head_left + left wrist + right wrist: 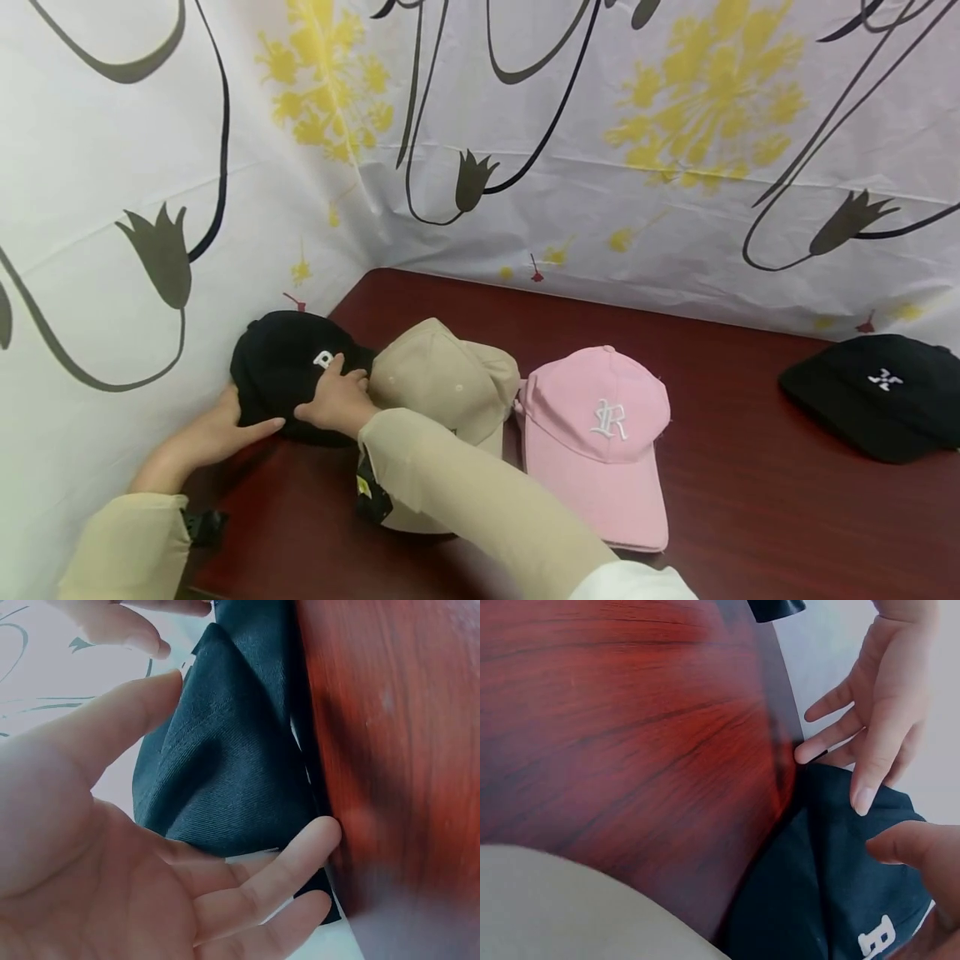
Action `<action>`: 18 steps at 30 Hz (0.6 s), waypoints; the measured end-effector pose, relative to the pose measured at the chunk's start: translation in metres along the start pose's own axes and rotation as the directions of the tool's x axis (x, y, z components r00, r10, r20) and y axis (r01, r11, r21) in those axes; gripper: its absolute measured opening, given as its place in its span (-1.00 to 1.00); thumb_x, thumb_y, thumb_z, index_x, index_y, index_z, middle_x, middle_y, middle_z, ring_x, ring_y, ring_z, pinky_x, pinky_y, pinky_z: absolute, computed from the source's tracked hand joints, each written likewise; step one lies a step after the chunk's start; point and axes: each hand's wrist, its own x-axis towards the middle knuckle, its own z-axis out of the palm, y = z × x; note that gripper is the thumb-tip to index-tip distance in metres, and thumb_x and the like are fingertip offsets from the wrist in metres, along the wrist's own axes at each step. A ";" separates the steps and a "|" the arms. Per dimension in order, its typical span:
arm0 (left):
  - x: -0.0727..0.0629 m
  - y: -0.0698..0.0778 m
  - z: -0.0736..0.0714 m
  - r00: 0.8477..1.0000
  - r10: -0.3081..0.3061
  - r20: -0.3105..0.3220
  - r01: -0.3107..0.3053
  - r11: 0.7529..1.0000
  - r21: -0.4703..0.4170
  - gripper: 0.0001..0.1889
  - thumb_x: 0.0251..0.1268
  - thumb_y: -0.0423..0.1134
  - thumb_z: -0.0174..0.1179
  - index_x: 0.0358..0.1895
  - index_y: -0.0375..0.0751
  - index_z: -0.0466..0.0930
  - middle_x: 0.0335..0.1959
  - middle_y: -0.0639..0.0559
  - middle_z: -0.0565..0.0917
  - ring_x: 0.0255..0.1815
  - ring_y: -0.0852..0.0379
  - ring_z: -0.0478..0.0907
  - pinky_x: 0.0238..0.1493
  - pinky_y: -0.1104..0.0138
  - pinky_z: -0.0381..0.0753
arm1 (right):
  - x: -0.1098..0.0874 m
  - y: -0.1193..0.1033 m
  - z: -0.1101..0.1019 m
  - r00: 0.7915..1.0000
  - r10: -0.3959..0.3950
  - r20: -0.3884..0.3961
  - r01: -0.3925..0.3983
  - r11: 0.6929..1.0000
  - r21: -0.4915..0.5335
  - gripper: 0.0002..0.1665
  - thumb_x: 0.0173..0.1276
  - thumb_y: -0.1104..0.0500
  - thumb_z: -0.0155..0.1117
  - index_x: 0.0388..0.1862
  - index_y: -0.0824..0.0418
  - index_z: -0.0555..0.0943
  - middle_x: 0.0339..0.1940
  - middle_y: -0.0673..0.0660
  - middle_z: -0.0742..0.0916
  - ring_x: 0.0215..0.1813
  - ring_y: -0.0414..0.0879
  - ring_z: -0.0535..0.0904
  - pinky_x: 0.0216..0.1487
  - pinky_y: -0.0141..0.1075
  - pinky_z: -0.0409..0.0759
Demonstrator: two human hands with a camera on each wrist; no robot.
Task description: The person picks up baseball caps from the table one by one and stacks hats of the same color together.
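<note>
A black baseball cap with a white letter (273, 358) lies at the table's left end, against the wall cloth. My left hand (212, 433) is at its left side, thumb stretched along the near edge and fingers reaching behind. In the left wrist view, the fingers of that hand (150, 877) spread loosely around the end of the cap (225, 765), with the thumb tip at the fabric. My right hand (337, 404) lies over the cap's front, index finger extended beside the letter. The right wrist view shows the right thumb (900, 844) over the crown (780, 907).
A beige cap (420, 375) sits right beside the black one, partly under my right forearm. Next to it is a pink cap (592, 442) with a white letter. A second black cap (881, 396) lies at the far right of the dark red table (727, 467). Patterned cloth (555, 233) hangs behind.
</note>
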 end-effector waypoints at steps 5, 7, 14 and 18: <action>0.003 0.001 0.001 0.998 -0.056 0.016 0.055 0.998 0.041 -0.07 0.27 -0.10 0.12 0.19 -0.81 -0.31 0.17 -0.68 -0.02 0.17 -0.49 0.05 0.07 -0.25 0.12 | 0.002 0.001 -0.003 0.999 -0.048 -0.019 0.047 0.997 -0.057 -0.02 0.11 -0.19 0.29 0.41 0.14 0.13 0.23 0.12 0.43 0.24 0.00 0.29 0.15 -0.24 0.29; 0.004 0.002 0.001 0.996 -0.083 0.014 0.083 0.996 0.044 -0.09 0.28 -0.09 0.09 0.16 -0.84 -0.31 0.15 -0.72 -0.02 0.16 -0.52 0.05 0.07 -0.24 0.13 | 0.002 0.000 -0.004 0.998 -0.062 -0.028 0.060 0.996 -0.061 -0.06 0.11 -0.18 0.29 0.38 0.15 0.19 0.19 0.10 0.47 0.19 0.00 0.32 0.15 -0.23 0.26; 0.007 0.009 0.002 0.991 -0.133 0.000 0.133 0.990 0.049 -0.04 0.29 -0.08 0.08 0.17 -0.84 -0.40 0.19 -0.78 -0.14 0.22 -0.58 -0.09 0.11 -0.26 0.02 | 0.005 -0.001 -0.004 0.998 -0.049 -0.038 0.049 0.999 0.011 -0.15 0.13 -0.14 0.27 0.34 0.15 0.26 0.16 0.10 0.49 0.18 0.01 0.33 0.18 -0.20 0.23; 0.009 0.010 0.003 0.993 -0.114 -0.026 0.115 0.991 0.066 -0.06 0.27 -0.11 0.10 0.17 -0.84 -0.37 0.18 -0.78 -0.12 0.21 -0.57 -0.08 0.11 -0.25 0.03 | 0.006 -0.001 -0.005 0.999 -0.025 -0.033 0.027 0.998 0.065 -0.15 0.13 -0.14 0.27 0.34 0.16 0.26 0.18 0.13 0.46 0.21 0.04 0.30 0.21 -0.17 0.21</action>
